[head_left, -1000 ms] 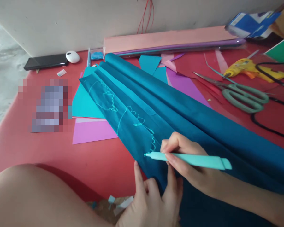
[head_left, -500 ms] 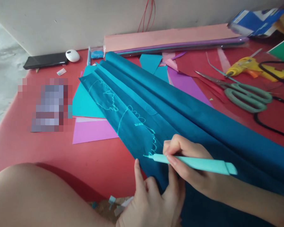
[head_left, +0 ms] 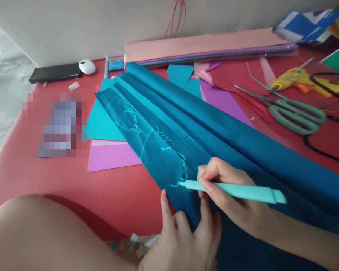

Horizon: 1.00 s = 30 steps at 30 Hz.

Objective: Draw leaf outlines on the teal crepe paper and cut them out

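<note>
My right hand (head_left: 226, 184) grips a mint-green marker pen (head_left: 243, 191) whose tip touches a folded dark teal sheet (head_left: 155, 173). Light scalloped outlines (head_left: 169, 143) run along the sheet's left strip, ending at the pen tip. Whether the sheet is fabric or paper I cannot tell. My left hand (head_left: 183, 233) presses on the near edge of the sheet just below the pen, its index and another finger stretched and spread apart. Under the sheet's far left part lie bright turquoise (head_left: 101, 124) and purple (head_left: 110, 156) sheets.
Green-handled scissors (head_left: 296, 113) and a yellow glue gun (head_left: 305, 81) with a black cord lie on the right of the red surface (head_left: 124, 203). Wrapped pink and purple sheets (head_left: 203, 45) rest against the wall. A black phone-like object (head_left: 56, 72) and a white mouse-like object (head_left: 87, 66) sit far left.
The pen tip has shifted slightly to the right and up, with my right hand. A small extra curve shows beneath the tip. My left hand stays in place.
</note>
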### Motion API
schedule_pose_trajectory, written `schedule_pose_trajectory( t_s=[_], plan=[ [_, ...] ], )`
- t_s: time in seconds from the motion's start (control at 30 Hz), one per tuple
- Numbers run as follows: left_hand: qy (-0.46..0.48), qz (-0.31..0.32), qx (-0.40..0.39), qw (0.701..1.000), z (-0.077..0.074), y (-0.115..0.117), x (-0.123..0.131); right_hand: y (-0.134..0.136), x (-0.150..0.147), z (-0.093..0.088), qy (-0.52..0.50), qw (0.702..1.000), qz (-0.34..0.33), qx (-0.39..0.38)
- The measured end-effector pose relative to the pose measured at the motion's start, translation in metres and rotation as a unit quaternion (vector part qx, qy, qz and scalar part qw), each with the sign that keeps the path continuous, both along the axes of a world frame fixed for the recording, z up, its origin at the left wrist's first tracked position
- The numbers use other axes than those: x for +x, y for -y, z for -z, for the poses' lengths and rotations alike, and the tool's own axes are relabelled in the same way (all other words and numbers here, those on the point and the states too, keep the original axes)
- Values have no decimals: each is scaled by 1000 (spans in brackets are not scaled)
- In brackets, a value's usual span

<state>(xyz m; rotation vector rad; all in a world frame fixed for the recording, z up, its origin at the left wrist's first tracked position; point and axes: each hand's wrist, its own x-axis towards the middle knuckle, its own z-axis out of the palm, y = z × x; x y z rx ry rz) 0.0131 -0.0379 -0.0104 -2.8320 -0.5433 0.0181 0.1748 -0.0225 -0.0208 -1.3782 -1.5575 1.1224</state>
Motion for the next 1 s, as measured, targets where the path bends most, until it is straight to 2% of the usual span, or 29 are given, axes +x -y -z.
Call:
schedule_pose_trajectory(
  t_s=[0.3, 0.43, 0.53, 0.73, 0.87, 1.0],
  plan=[
    [-1, 3, -3, 1000, 0, 0, 0, -1, 2, 3, -3, 1000, -2, 19],
    [1, -1, -4, 1000, 0, -1, 0, -5, 4, 3, -55, 998, 8, 20],
    [5, 2, 1, 1000, 1, -1, 1, -14, 2, -4, -94, 996, 10, -6],
    [-7, 0, 3, 1000, 1, 0, 0, -44, -11, -16, -94, 993, -66, -39],
    [-10, 1, 0, 1000, 2, 2, -1, -59, -19, -11, -99, 988, -107, -46],
    [-13, -1, 2, 1000, 3, 2, 0, -63, -21, -5, -96, 982, -153, -46]
  ],
)
